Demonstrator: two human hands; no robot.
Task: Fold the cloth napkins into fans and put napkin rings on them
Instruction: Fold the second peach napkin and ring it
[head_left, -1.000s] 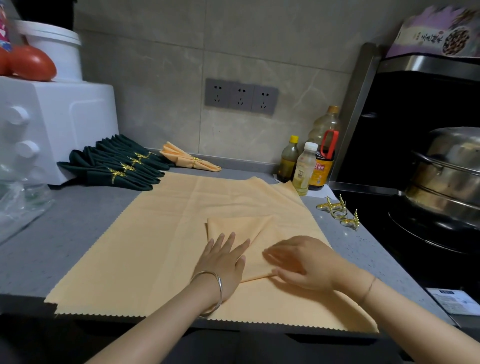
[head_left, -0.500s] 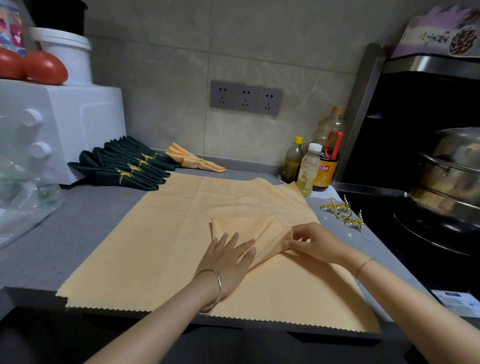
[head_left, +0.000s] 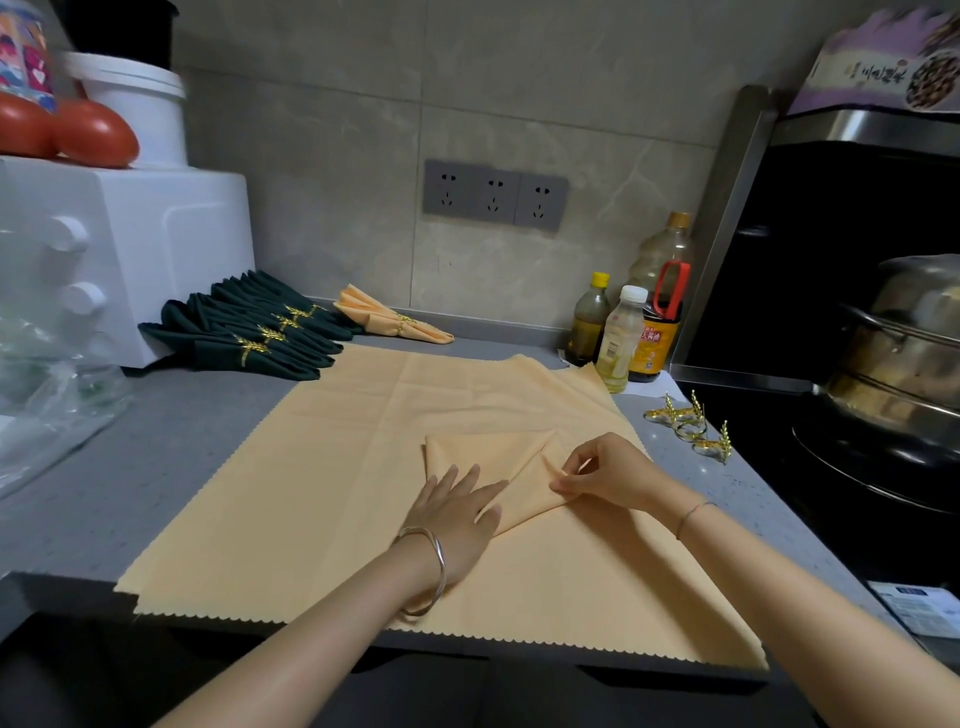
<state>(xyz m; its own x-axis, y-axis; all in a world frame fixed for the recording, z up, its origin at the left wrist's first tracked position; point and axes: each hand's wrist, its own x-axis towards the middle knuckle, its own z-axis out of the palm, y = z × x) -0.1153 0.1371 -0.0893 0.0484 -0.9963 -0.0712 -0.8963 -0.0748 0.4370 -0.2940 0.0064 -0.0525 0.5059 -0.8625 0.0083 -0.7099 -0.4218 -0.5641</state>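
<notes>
Head view: right hand (head_left: 613, 474), flat a second ago, now pinches the folded napkin (head_left: 498, 451); left hand (head_left: 457, 519) presses flat, so pleating looks underway.

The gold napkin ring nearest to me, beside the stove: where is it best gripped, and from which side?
Probably pinch the napkin ring by its round band from above and from the left, with the right hand. The leaf ornament sticks up thin and spiky, and the stove lies on its right.

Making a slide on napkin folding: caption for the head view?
Left hand presses down a peach napkin while the right hand pinches its fold; gold napkin rings lie nearby.
</notes>
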